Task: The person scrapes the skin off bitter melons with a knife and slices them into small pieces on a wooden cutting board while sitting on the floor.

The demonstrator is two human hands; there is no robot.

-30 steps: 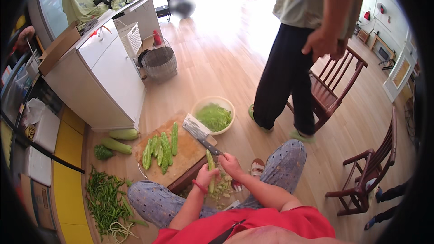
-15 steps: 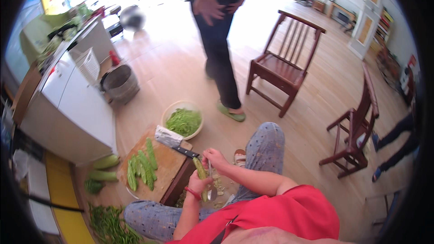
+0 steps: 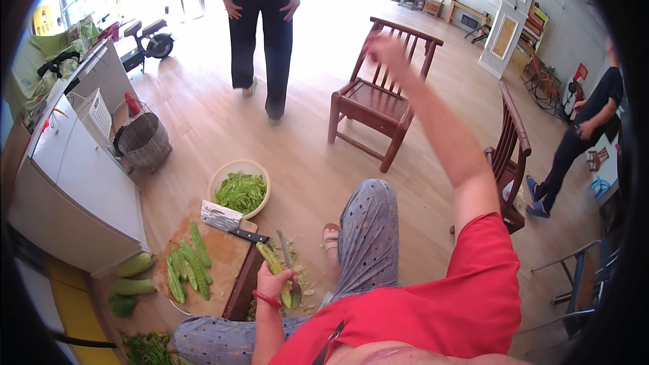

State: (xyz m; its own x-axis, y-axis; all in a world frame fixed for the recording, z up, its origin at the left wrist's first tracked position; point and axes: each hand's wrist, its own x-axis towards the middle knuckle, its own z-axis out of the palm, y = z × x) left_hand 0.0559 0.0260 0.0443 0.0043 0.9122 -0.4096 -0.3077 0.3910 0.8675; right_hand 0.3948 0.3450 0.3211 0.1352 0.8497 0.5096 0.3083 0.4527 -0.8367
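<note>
My left hand (image 3: pixel 274 280) is closed around a halved bitter melon (image 3: pixel 271 261) and a metal spoon (image 3: pixel 286 250), held together above the floor beside the board. Raised high, my right hand (image 3: pixel 387 49) shows in front of the wooden chair's back; its fingers are smeared and I see no object in it. On the wooden cutting board (image 3: pixel 177 238) lie several green bitter melon halves (image 3: pixel 192 261). A cleaver (image 3: pixel 230 219) rests at the board's far edge, its black handle toward my left hand. Just beyond stands a pale bowl (image 3: pixel 266 202) of sliced green vegetable (image 3: pixel 241 191).
Long green gourds (image 3: pixel 135 265) and leafy greens (image 3: pixel 145 348) lie on the floor left of the board. A white cabinet (image 3: pixel 88 182) and a woven basket (image 3: pixel 145 145) stand farther left. Wooden chairs (image 3: pixel 382 91) are ahead and right. Two people (image 3: pixel 260 40) stand farther off.
My right hand has left the spoon and melon and swung up and forward. My left hand now holds both. The person ahead has walked farther away; the view has shifted.
</note>
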